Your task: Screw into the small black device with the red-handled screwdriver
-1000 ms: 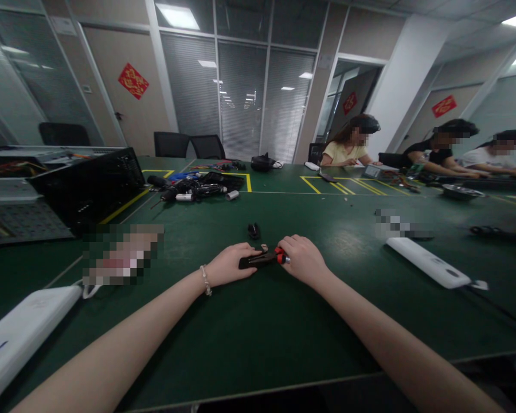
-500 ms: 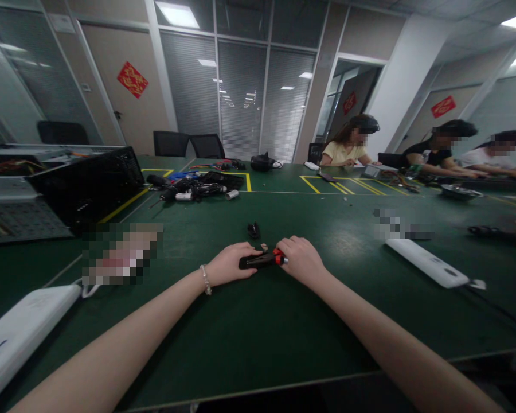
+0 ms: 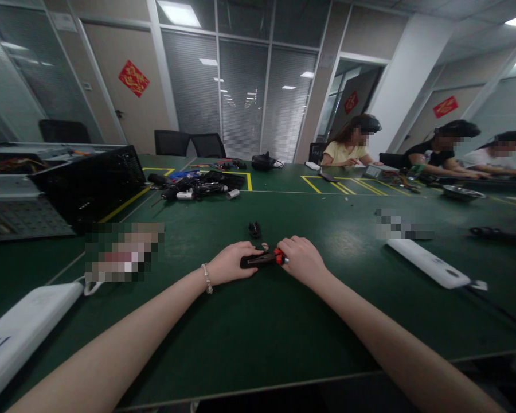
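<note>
In the middle of the green table (image 3: 258,332), my left hand (image 3: 234,261) is closed on one end of a long black object (image 3: 260,261), thumb on the near side and fingers on the far side. My right hand (image 3: 303,258) curls around a red-and-black piece (image 3: 279,256) with a silvery end, at the black object's right end. Whether the two pieces are joined is hidden by my fingers. A tiny pale piece (image 3: 265,246) shows just beyond my fingertips. Farther off lies a small black bundled cable (image 3: 254,230).
A computer case (image 3: 21,209) stands at the left, a white power bank (image 3: 30,312) nearer me. Tools and black parts (image 3: 202,184) are heaped behind. At the right lies another white oblong device (image 3: 427,264) with a cable. Several people sit along the far right side.
The view has shifted very slightly. Both hands keep the same grip and place, with no clear movement of the objects.
</note>
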Demonstrator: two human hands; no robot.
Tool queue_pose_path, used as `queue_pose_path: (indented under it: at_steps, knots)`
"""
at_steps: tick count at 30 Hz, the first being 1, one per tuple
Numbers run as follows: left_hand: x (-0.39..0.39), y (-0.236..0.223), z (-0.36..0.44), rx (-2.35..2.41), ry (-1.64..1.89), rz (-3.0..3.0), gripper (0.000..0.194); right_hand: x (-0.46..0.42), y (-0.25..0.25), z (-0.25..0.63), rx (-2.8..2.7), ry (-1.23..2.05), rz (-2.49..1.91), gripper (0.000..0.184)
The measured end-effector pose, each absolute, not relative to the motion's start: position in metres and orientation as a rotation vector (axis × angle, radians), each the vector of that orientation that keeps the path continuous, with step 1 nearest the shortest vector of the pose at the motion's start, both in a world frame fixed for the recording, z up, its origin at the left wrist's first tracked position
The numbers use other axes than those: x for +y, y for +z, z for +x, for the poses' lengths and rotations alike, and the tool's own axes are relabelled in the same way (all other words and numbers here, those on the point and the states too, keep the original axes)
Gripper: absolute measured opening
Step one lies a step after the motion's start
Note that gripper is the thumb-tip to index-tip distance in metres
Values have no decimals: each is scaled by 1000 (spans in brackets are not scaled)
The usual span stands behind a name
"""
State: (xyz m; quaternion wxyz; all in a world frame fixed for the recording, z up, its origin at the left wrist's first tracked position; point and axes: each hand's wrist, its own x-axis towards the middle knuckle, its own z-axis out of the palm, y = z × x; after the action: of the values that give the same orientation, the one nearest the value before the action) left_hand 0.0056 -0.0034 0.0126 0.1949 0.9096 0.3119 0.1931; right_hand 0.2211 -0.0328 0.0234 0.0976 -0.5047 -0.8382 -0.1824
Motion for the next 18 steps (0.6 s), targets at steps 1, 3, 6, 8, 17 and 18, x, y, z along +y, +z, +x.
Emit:
queue_pose_path:
  at_steps: [1, 3, 6, 8, 17, 18]
  knots:
    - [-3, 13, 5, 875, 539, 2547, 42, -32, 23, 221, -2483, -534, -1494, 16]
    - [-3, 13, 5, 883, 539, 2543, 41, -32, 23, 222, -2482, -526, -1499, 16]
    - [-3, 12, 6, 892, 541, 2552, 40, -32, 23, 222, -2478, -517, -1512, 15]
    - [-3, 12, 6, 892, 545, 2564, 40, -32, 23, 222, -2473, -514, -1514, 14]
    - [-2, 11, 5, 862, 565, 2562, 41, -31, 20, 221, -2480, -520, -1513, 16]
    - [-2, 11, 5, 867, 564, 2559, 41, -31, 20, 221, -2481, -518, -1514, 16]
